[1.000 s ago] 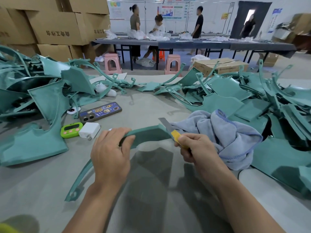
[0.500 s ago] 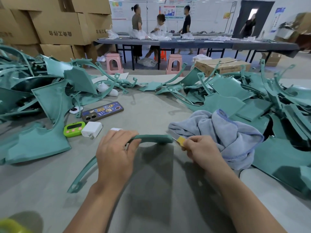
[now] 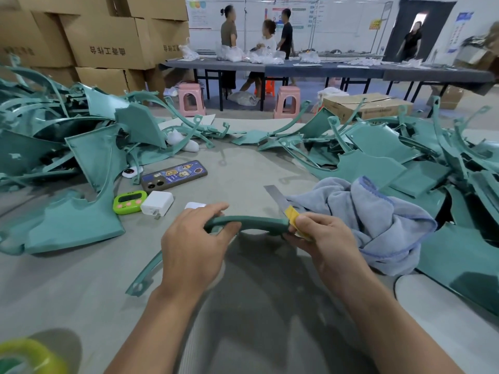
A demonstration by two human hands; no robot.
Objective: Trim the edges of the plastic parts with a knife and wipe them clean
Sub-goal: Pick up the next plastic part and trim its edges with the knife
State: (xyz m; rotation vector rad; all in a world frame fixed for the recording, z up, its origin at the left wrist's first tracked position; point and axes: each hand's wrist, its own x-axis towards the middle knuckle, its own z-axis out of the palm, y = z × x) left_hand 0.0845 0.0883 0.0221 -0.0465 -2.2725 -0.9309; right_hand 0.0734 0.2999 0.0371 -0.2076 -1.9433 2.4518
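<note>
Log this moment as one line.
left hand: holds curved plastic part | right hand: grips knife by part's end | cloth: untouched

Dark Chinese characters are printed on the cardboard boxes (image 3: pixel 108 36), too unclear to read.

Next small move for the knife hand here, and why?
Probably lower the knife blade onto the edge of the strip near its right end and shave along it. The left hand grips the strip, while the right hand holds the blade pointing up, off it; the cloth lies untouched.
</note>
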